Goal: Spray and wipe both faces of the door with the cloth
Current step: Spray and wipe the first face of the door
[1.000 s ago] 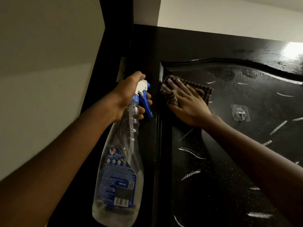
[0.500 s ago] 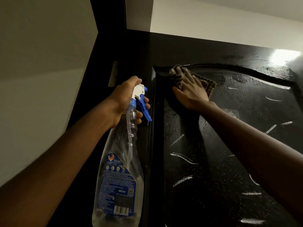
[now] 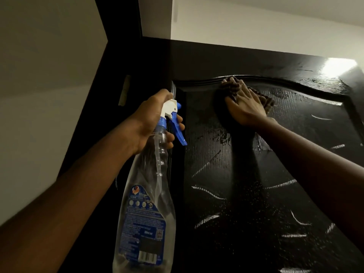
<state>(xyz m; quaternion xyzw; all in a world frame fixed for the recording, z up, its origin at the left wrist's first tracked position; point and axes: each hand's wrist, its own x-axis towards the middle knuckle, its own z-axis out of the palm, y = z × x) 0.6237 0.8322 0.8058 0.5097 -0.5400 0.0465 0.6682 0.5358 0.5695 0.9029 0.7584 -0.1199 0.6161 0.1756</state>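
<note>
Right hand [image 3: 245, 106] presses brown checked cloth [image 3: 234, 88] flat-fingered on wet black panelled door [image 3: 256, 174]; left hand [image 3: 152, 120] grips clear spray bottle [image 3: 146, 203], probably for respraying.

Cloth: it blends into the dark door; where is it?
Head view, upper right of centre: the cloth is pressed under the right hand against the door, below its arched moulding.
</note>
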